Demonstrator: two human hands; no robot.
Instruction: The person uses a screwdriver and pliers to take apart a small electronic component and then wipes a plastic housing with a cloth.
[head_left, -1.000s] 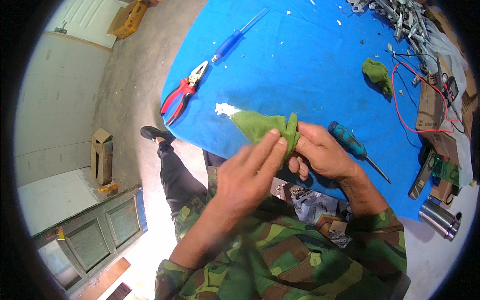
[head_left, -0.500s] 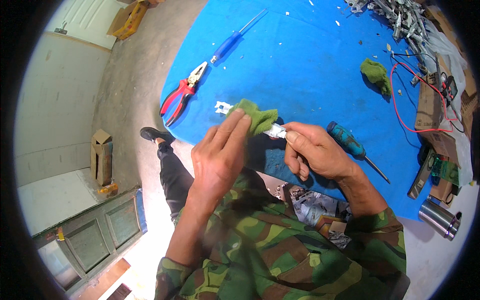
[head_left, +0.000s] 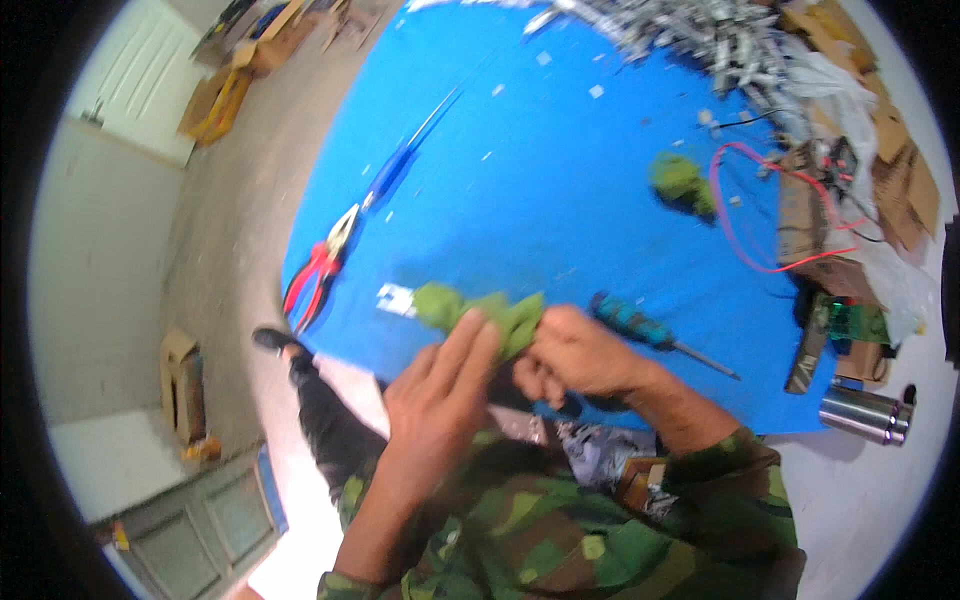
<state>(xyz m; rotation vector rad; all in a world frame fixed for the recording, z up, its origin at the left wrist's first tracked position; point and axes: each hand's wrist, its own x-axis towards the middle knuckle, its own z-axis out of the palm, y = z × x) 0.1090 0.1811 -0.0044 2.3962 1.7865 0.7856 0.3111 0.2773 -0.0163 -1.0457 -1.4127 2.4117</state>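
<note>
Crosswise over the near side of the blue worktop (head_left: 520,190), a white part (head_left: 397,300) runs left to right, its bare end beyond and left of the left hand (head_left: 437,390), which clasps a green cloth (head_left: 490,303) round it, fingers almost straight. The right hand (head_left: 583,355), curled closed, seems to grip its covered right end.

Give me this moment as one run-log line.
left hand: fingers on green cloth | right hand: curled at cloth's right end, hold hidden | silvery part: left tip exposed | nearby: pliers, teal screwdriver
</note>
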